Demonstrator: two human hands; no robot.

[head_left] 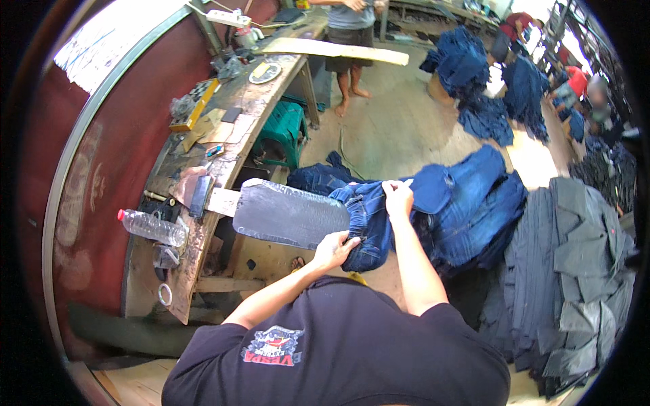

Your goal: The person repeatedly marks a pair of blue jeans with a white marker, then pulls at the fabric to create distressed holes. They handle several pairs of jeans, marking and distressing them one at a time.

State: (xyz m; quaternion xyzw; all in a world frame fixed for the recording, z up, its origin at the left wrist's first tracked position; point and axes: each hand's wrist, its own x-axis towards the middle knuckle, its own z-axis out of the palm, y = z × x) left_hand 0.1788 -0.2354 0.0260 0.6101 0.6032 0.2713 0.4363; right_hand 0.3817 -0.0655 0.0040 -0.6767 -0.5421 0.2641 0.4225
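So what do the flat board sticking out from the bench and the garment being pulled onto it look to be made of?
The board looks like dull grey metal, with a faint sheen and speckled wear, though that is not certain. The garment, gripped by the left hand and right hand, looks like blue denim: woven, matte, with stitched seams.

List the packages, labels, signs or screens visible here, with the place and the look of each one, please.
Plastic bottle: lying on the workbench at the left, clear body, red cap; no label can be made out.
Power strip: far end of the workbench, long white block.
No signs or screens show. Both hands, left hand and right hand, grip blue jeans.
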